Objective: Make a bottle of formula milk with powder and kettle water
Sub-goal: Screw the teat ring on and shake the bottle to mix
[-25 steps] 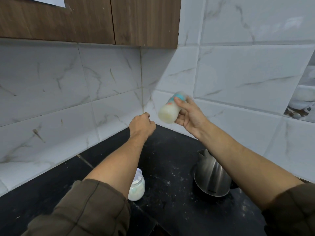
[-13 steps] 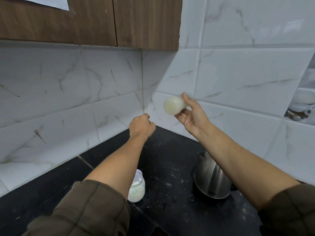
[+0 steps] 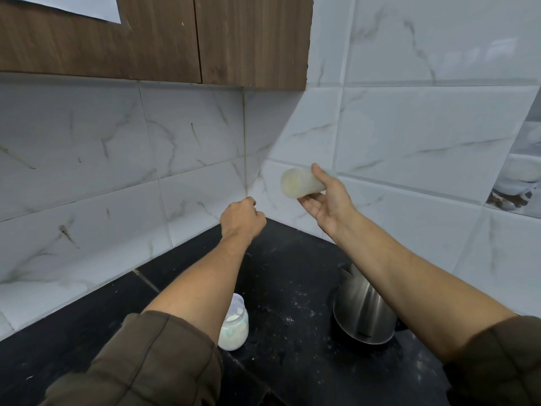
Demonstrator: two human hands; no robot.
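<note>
My right hand (image 3: 329, 200) holds a baby bottle (image 3: 298, 183) full of pale milk, raised in front of the tiled corner and tipped almost level with its base toward me. The bottle is motion-blurred and its top is hidden behind my fingers. My left hand (image 3: 241, 219) hovers as a closed fist to the left of the bottle, apart from it, with nothing visible in it. A steel kettle (image 3: 363, 312) stands on the black counter (image 3: 292, 288) under my right forearm. A clear jar of white powder (image 3: 235, 326) stands beside my left forearm.
Marble-look tiled walls meet in a corner just behind my hands. Wooden wall cupboards (image 3: 152, 39) hang above on the left. White powder specks are scattered over the counter between the jar and the kettle.
My right hand has swung the bottle from a tilted pose with its teal collar showing to nearly level, base toward me. My left fist has stayed in place.
</note>
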